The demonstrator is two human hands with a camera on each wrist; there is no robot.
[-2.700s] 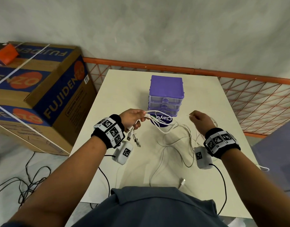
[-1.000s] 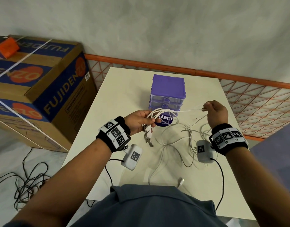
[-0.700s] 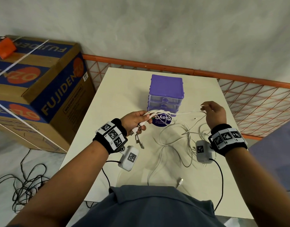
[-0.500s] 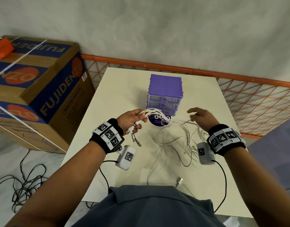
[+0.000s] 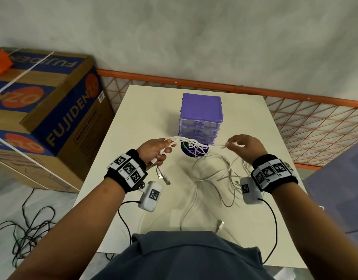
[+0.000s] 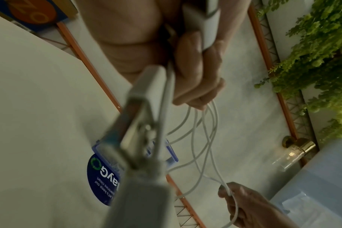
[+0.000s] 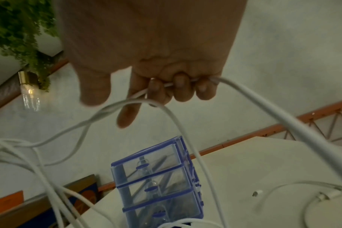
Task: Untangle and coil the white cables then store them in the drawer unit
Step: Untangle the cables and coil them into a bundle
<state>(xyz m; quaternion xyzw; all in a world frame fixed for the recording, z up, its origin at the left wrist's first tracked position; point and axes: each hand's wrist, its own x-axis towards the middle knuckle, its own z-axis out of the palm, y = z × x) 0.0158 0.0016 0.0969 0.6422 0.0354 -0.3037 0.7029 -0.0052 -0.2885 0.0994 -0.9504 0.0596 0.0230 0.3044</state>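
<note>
Several white cables (image 5: 211,172) lie tangled on the white table (image 5: 145,110), with loops lifted between my hands. My left hand (image 5: 156,149) grips a bunch of cable strands (image 6: 203,131) above the table, and USB plugs (image 5: 163,177) dangle below it. My right hand (image 5: 244,145) holds one cable (image 7: 250,100) with curled fingers, raised just right of the drawer unit. The purple drawer unit (image 5: 201,116) with three clear drawers (image 7: 156,182), all pushed in, stands behind the hands.
A round blue sticker (image 5: 194,151) lies on the table in front of the drawers. A large cardboard box (image 5: 42,118) stands left of the table. An orange mesh fence (image 5: 315,130) runs behind and to the right. Black cords (image 5: 22,225) lie on the floor at left.
My right hand opened and dipped toward the loose cables, then took hold of a strand and lifted it back up. The left hand kept its bunch, shifting slightly.
</note>
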